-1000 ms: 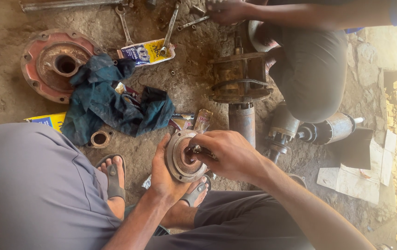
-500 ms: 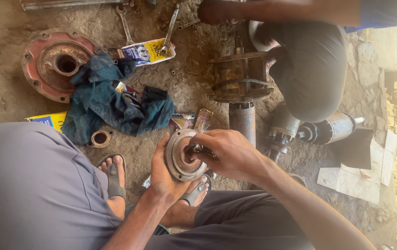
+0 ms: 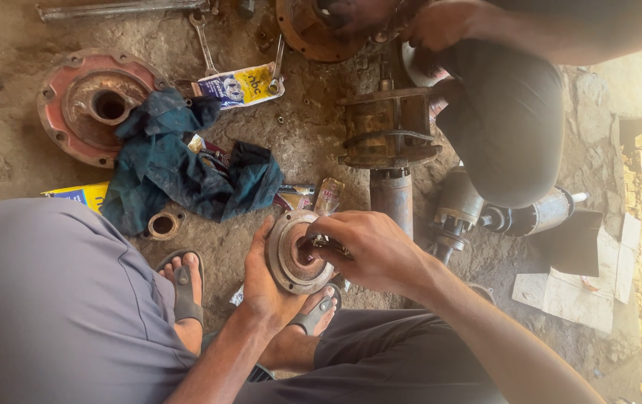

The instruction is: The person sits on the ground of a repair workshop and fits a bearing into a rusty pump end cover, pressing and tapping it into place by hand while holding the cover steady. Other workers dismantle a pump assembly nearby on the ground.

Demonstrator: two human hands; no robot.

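Holding a round metal flange (image 3: 291, 254) above our sandalled feet, we cup it from behind and below with our left hand (image 3: 265, 288), whose fingers wrap its rim. The flange is tilted so that its open face and central bore point up and toward our right hand (image 3: 369, 251); its axis runs roughly from the left palm toward the right fingers. Our right fingers (image 3: 328, 228) are pinched narrowly on a small dark part at the bore; what it is we cannot tell.

Taking the flange as our landmark: just beyond it on the dirt floor (image 3: 6, 150) lies a crumpled wrapper (image 3: 328, 194), and further to the left a dark blue rag (image 3: 178, 161) partly covers a large red hub (image 3: 92, 105). A small rusty ring (image 3: 162, 224) lies left of the flange, near our foot. Beyond and to the right stands a rusted housing on a shaft (image 3: 390, 142), and right of that lies a grey motor body (image 3: 515, 213). Far beyond, a spanner (image 3: 202, 41) and a yellow and blue packet (image 3: 242, 84) lie near the hub. Another person's hand (image 3: 440, 22) works at a rusty disc (image 3: 313, 30) at the far edge. Nothing stands between our hands and the flange.
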